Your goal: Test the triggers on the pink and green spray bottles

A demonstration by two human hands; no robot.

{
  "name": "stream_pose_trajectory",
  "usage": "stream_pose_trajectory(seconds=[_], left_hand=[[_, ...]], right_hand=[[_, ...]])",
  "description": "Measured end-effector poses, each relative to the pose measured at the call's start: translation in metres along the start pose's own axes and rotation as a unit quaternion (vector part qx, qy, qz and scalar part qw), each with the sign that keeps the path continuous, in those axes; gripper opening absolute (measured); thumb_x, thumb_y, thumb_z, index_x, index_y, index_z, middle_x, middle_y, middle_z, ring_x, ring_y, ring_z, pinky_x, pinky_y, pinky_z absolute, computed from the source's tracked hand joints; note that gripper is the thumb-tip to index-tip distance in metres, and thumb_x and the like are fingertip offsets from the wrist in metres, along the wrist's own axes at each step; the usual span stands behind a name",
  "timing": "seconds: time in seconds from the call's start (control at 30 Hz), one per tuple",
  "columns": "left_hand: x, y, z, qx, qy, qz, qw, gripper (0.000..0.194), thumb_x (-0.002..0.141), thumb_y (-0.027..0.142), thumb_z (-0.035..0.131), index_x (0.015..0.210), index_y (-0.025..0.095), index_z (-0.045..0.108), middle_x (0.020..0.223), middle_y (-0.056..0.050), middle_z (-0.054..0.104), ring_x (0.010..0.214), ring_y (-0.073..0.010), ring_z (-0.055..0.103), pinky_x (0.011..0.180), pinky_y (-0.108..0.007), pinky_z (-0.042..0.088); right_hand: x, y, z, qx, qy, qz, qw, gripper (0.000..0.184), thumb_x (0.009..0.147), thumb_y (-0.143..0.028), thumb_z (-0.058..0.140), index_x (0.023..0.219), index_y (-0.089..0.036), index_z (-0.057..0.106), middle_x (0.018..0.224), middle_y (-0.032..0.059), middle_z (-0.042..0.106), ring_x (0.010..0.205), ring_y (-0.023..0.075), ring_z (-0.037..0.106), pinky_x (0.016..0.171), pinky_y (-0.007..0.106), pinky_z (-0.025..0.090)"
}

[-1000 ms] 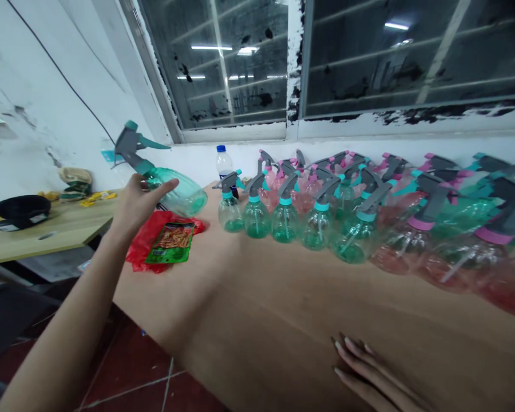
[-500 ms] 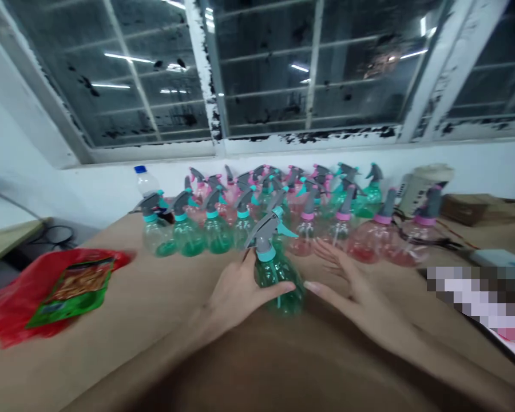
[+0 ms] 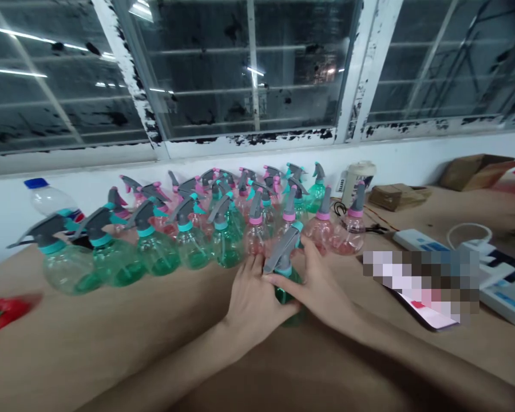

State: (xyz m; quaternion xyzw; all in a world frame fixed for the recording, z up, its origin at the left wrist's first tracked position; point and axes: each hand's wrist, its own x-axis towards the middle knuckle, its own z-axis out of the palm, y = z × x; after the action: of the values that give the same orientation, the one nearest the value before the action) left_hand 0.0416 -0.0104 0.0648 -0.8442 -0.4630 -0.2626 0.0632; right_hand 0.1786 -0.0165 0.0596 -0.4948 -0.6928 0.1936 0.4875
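A green spray bottle (image 3: 285, 252) with a grey head and a turquoise collar is upright in front of me, between both hands. My left hand (image 3: 254, 294) is wrapped round its body from the left, covering much of it. From the right, my right hand (image 3: 321, 283) grips it at the collar, thumb lying across the front just below the head. Behind stands a row of similar bottles: green ones (image 3: 155, 252) with turquoise collars on the left, and pink ones (image 3: 256, 232) with pink collars toward the right.
A clear bottle with a blue cap (image 3: 51, 197) stands at the far left, near a red plastic bag (image 3: 12, 312). To the right are a phone (image 3: 429, 309), a white power strip (image 3: 504, 300), a coffee cup (image 3: 360, 177) and brown paper packages (image 3: 399, 196). Windows line the wall behind.
My right hand, open beside the bottle before, has closed on its collar. The view has swung to the right, bringing the power strip and phone further into sight.
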Motion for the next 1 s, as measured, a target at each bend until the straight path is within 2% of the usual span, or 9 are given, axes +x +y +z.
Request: stream_pose_trajectory(seconds=[0.1,0.27,0.37,0.47,0.63,0.77,0.9,1.0], left_hand=[[-0.005,0.001,0.005,0.014,-0.006,-0.003,1.000,0.052,0.056,0.041,0.071,0.098,0.012,0.063,0.104,-0.018,0.061,0.103,-0.0409,0.054,0.088,-0.056,0.044],[-0.025,-0.008,0.016,-0.012,0.026,0.050,0.998,0.073,0.059,0.058,0.068,0.110,0.008,0.052,0.102,-0.020,0.058,0.097,-0.0391,0.053,0.079,-0.056,0.047],[-0.040,-0.018,0.018,-0.050,0.007,0.055,0.997,0.069,0.065,0.051,0.066,0.117,0.011,0.045,0.102,-0.017,0.055,0.093,-0.0341,0.053,0.077,-0.053,0.048],[-0.052,-0.025,0.020,-0.104,-0.028,0.069,0.992,0.077,0.071,0.041,0.063,0.133,0.014,0.028,0.120,-0.018,0.047,0.106,-0.0341,0.047,0.086,-0.053,0.044],[-0.066,-0.030,0.028,-0.159,-0.074,0.091,0.980,0.085,0.079,0.039,0.058,0.144,0.021,0.006,0.137,-0.018,0.034,0.124,-0.0354,0.035,0.099,-0.059,0.032],[-0.067,-0.030,0.028,-0.176,-0.108,0.101,0.973,0.088,0.079,0.038,0.058,0.145,0.025,0.002,0.141,-0.017,0.031,0.128,-0.0357,0.032,0.102,-0.059,0.029],[-0.067,-0.030,0.025,-0.185,-0.101,0.119,0.970,0.091,0.078,0.039,0.059,0.146,0.025,0.000,0.140,-0.017,0.032,0.127,-0.0356,0.034,0.100,-0.056,0.035],[-0.068,-0.031,0.024,-0.185,-0.093,0.131,0.969,0.091,0.079,0.039,0.059,0.146,0.024,0.000,0.139,-0.017,0.033,0.126,-0.0349,0.036,0.100,-0.054,0.037]], right_hand=[[0.002,0.003,0.004,0.018,0.007,0.003,1.000,0.071,0.069,-0.046,0.070,0.124,-0.018,0.035,0.121,0.0128,0.051,0.114,0.0295,0.049,0.096,0.047,0.042],[0.008,0.007,0.003,0.054,-0.011,0.001,0.998,0.066,0.069,-0.040,0.071,0.123,-0.020,0.037,0.113,0.0087,0.056,0.104,0.0273,0.056,0.089,0.045,0.047],[0.010,0.007,-0.001,0.042,-0.027,-0.027,0.998,0.065,0.071,-0.041,0.069,0.125,-0.020,0.039,0.115,0.0091,0.057,0.107,0.0287,0.055,0.091,0.047,0.045],[0.008,0.007,-0.003,0.041,-0.021,-0.045,0.998,0.059,0.074,-0.040,0.066,0.125,-0.022,0.042,0.119,0.0087,0.056,0.110,0.0286,0.054,0.092,0.047,0.045],[0.001,0.005,-0.005,0.064,0.008,-0.037,0.997,0.045,0.077,-0.036,0.061,0.119,-0.027,0.048,0.103,0.0039,0.062,0.092,0.0244,0.061,0.080,0.042,0.051],[0.004,-0.003,-0.011,0.082,-0.013,-0.022,0.996,0.029,0.078,-0.033,0.060,0.105,-0.026,0.052,0.086,0.0001,0.062,0.078,0.0202,0.061,0.070,0.037,0.053],[0.009,-0.008,-0.017,0.089,-0.054,0.002,0.995,0.014,0.078,-0.033,0.059,0.089,-0.026,0.053,0.077,-0.0004,0.059,0.070,0.0191,0.059,0.064,0.036,0.052],[0.011,-0.009,-0.019,0.082,-0.064,0.009,0.995,0.012,0.078,-0.035,0.059,0.084,-0.026,0.053,0.077,-0.0001,0.060,0.069,0.0196,0.060,0.063,0.036,0.053]])
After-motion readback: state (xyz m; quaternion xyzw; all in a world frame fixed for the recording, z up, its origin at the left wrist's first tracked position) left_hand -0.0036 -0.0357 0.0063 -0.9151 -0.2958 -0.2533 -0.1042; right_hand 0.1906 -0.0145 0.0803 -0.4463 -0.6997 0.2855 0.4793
